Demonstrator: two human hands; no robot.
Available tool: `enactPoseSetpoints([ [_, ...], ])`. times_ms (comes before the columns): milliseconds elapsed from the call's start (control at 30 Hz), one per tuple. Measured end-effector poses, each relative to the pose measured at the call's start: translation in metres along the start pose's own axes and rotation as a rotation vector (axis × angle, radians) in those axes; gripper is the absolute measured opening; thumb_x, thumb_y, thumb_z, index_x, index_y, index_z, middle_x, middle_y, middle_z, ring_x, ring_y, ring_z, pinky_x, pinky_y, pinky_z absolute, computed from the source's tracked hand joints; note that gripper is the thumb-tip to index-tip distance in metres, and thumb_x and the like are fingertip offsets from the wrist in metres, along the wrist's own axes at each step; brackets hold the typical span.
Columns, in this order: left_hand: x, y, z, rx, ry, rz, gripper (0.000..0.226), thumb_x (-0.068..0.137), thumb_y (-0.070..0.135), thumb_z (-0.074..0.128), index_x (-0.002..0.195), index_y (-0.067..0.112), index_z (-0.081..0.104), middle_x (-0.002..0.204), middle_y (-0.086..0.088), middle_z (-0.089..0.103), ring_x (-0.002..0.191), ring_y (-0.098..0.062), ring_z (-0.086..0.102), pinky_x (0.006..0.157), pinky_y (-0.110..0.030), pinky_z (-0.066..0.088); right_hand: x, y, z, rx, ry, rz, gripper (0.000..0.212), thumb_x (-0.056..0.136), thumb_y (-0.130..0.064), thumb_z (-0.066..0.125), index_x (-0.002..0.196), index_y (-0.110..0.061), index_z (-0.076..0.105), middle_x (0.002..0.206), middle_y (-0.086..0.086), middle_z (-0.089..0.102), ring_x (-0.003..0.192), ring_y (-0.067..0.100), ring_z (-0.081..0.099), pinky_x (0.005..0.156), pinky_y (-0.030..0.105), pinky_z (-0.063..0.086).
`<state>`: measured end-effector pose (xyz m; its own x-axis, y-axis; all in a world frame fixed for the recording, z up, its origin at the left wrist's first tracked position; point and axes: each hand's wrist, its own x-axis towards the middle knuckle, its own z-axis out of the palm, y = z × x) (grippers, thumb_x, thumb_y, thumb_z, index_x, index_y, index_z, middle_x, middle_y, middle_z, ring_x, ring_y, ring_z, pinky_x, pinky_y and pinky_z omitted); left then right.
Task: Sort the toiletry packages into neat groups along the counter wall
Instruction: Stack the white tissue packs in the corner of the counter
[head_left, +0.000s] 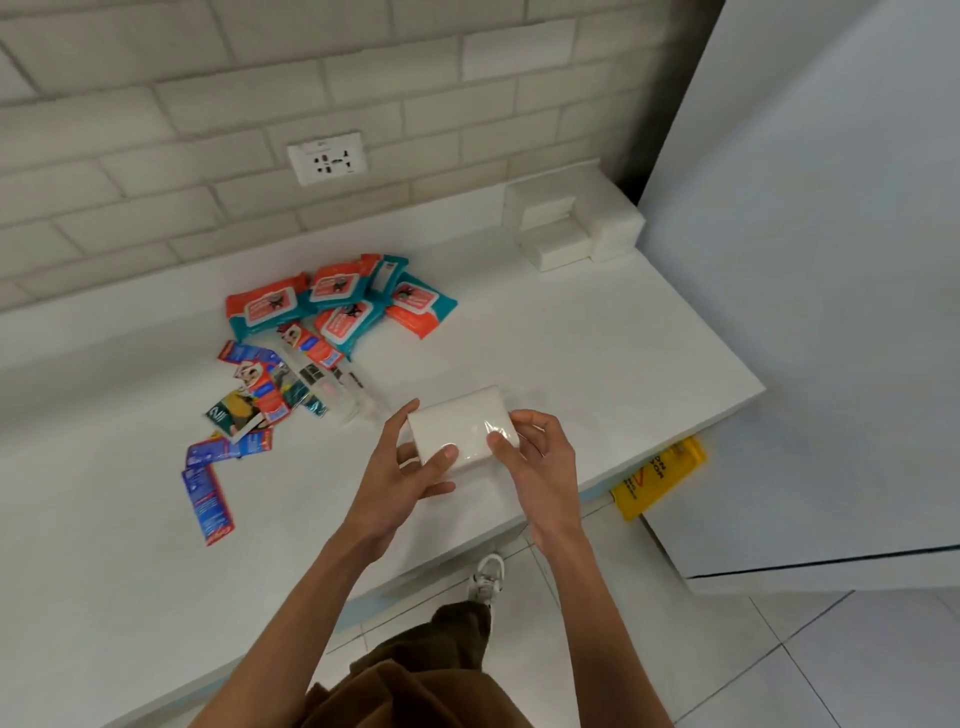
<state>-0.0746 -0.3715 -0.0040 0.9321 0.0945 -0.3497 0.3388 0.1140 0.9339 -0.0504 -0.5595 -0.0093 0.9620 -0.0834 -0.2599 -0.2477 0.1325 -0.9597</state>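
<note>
A white tissue pack (460, 423) in clear wrap is held above the white counter (597, 338) near its front edge. My left hand (410, 467) grips its left end, thumb on top. My right hand (535, 447) grips its right end. Several orange-and-teal wipe packs (337, 301) lie heaped near the tiled wall. In front of them is a jumble of small red-and-blue sachets (254, 395) and clear tubes (332, 384). Two blue-and-red sachets (210, 499) lie apart at the left front.
White tissue packs (566, 228) stand stacked in the back right corner by the wall. A wall socket (327, 157) sits above the counter. A grey panel (831, 260) bounds the right side. A yellow sign (657, 478) lies below the counter's edge.
</note>
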Motion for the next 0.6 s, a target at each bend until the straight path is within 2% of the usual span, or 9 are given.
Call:
enactPoseSetpoints([
  [133,0.040,0.013,0.034,-0.120,0.064,-0.068,0.065,0.086,0.031,0.083,0.141,0.036,0.050,0.129,-0.004,0.066,0.113,-0.028,0.069,0.083,-0.047,0.064,0.045,-0.013,-0.016,-0.072,-0.006,0.015,0.038,0.089,-0.021,0.087,0.122,-0.029,0.070,0.121,-0.011,0.076,0.117,0.010,0.071,0.103,0.039,0.059],
  [267,0.077,0.028,0.060,-0.222,0.135,-0.126,0.061,0.085,0.027,0.083,0.137,0.029,0.050,0.129,-0.003,0.067,0.114,-0.028,0.068,0.085,-0.050,0.063,0.088,-0.029,-0.024,-0.158,-0.008,0.003,0.036,0.090,-0.020,0.085,0.120,-0.032,0.070,0.118,-0.017,0.075,0.113,0.004,0.071,0.102,0.035,0.060],
  [433,0.114,0.040,0.076,-0.198,0.159,-0.149,0.065,0.084,0.028,0.085,0.136,0.028,0.047,0.133,-0.003,0.062,0.115,-0.028,0.067,0.083,-0.049,0.064,0.130,-0.041,-0.029,-0.239,-0.012,-0.001,0.033,0.093,-0.024,0.082,0.121,-0.034,0.070,0.113,-0.027,0.074,0.109,-0.004,0.069,0.100,0.029,0.059],
  [600,0.156,0.055,0.100,-0.179,0.190,-0.142,0.068,0.084,0.030,0.084,0.139,0.029,0.043,0.136,-0.002,0.059,0.117,-0.030,0.064,0.084,-0.049,0.064,0.181,-0.057,-0.046,-0.271,-0.033,-0.021,0.025,0.098,-0.024,0.076,0.122,-0.032,0.074,0.116,-0.021,0.076,0.108,-0.001,0.071,0.104,0.032,0.058],
])
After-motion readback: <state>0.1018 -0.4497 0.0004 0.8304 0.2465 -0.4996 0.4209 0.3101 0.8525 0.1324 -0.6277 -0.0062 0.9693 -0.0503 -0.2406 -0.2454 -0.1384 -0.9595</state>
